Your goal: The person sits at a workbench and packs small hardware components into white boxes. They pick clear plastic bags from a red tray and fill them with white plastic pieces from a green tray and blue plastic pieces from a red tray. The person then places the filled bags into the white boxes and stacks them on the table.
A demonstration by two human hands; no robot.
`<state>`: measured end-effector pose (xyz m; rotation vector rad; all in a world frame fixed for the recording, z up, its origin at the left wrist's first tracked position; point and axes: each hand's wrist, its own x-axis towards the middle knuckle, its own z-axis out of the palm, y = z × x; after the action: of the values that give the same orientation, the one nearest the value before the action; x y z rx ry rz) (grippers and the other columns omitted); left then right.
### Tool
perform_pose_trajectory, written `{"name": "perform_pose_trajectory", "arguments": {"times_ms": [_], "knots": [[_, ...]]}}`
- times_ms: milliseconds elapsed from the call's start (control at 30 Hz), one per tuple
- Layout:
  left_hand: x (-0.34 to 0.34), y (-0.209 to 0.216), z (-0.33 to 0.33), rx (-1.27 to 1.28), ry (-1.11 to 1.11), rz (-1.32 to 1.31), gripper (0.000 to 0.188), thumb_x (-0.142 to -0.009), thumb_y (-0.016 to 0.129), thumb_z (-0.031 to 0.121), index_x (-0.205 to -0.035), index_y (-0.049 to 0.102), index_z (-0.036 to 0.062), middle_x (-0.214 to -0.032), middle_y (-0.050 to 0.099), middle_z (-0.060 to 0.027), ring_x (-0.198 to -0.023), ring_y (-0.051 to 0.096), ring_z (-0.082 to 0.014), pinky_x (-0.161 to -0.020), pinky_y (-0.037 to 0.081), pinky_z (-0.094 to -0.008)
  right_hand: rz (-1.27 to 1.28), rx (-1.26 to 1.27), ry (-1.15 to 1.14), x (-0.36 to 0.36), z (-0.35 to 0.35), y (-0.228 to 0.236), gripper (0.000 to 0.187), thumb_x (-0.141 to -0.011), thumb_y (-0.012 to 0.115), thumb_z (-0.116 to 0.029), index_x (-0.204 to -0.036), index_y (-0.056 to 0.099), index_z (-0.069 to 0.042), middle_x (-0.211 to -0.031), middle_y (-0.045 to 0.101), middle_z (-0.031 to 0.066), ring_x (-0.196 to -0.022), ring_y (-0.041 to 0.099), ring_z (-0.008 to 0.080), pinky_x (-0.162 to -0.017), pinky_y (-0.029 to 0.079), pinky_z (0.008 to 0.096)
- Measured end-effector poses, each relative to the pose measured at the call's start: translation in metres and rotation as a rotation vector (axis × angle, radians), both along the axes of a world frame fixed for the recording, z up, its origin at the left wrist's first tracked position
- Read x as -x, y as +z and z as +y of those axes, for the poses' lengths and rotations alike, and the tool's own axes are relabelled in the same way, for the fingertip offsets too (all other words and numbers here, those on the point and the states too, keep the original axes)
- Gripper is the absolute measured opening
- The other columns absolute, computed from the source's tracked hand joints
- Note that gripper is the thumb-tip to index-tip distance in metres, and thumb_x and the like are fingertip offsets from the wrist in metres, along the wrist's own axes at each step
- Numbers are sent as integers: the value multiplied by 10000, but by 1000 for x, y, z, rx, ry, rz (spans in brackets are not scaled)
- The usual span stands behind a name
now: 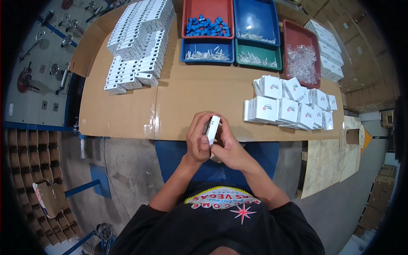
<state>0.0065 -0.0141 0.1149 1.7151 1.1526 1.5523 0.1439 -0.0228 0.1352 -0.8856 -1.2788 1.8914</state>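
Observation:
Both my hands meet over the near edge of the cardboard-covered table (178,102), round one small white box (213,129) stood on its narrow side. My left hand (197,138) wraps its left face, the thumb lying along the near part. From the right, my right hand (229,148) closes on the same box, its fingers curled round the far side. What lies under the box between my palms is hidden. To the right of my hands, several white flat boxes (266,109) with a small red print stand in leaning rows.
Tall stacks of white boxes (136,63) rise at the left. Along the back sit a red tray (187,19) of blue parts, blue and green trays (259,68) of small white pieces, and a dark red tray (289,27) of clear plastic pieces. More white boxes (331,70) are behind at right.

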Motion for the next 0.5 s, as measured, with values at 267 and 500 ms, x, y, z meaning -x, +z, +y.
{"name": "perform_pose_trajectory", "arguments": {"times_ms": [267,500], "knots": [[-3,-9,-4,68,3,-40,801,-965,255,608,-1160,573,-101,-1121,581,-243,-1028,611,-340,-887,486,-397,-26,-15,7,-1,3,-5,850,-844,583,-35,-1528,79,-64,-1469,320,180,-1396,357,258,-1117,330,368],[-6,-12,4,163,15,-119,1095,-846,134,870,-1257,506,-75,-1231,509,-172,-1106,572,-268,-965,459,-392,47,38,82,-9,16,6,905,-876,613,-5,-1572,43,-99,-1542,264,193,-1372,392,276,-1056,413,375]]}}
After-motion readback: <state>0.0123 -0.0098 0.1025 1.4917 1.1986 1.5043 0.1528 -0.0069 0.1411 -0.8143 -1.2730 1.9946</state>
